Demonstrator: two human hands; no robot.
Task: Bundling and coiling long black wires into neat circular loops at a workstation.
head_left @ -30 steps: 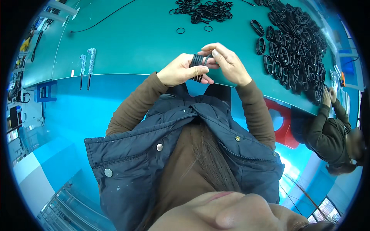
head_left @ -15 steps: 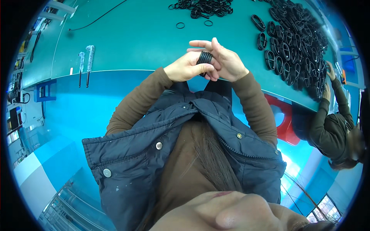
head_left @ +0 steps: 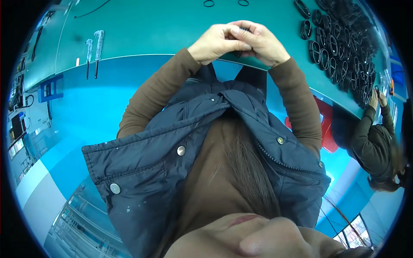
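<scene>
Over the near edge of the green table, my two hands meet around a small coil of black cable [head_left: 238, 54]. Only bits of the coil show, above and below the fingers. My left hand [head_left: 218, 44] grips it from the left, thumb stretched along the front. From the right, my right hand [head_left: 266, 44] closes on the same coil, its thumb and fingers bent over it. Beyond the hands, two thin black rings [head_left: 208, 3] lie apart on the green table [head_left: 150, 32].
Many coiled black cables [head_left: 333, 45] are heaped on the table's right side. Two plastic-wrapped rods [head_left: 98, 47] stick out past the front edge at left. A co-worker's hands [head_left: 375, 99] handle something dark at far right. A red stool [head_left: 325, 124] stands below the table.
My right hand, spread open beside the coil before, has closed over it. The table has shifted upward in view, and the far pile of black rings has left the picture.
</scene>
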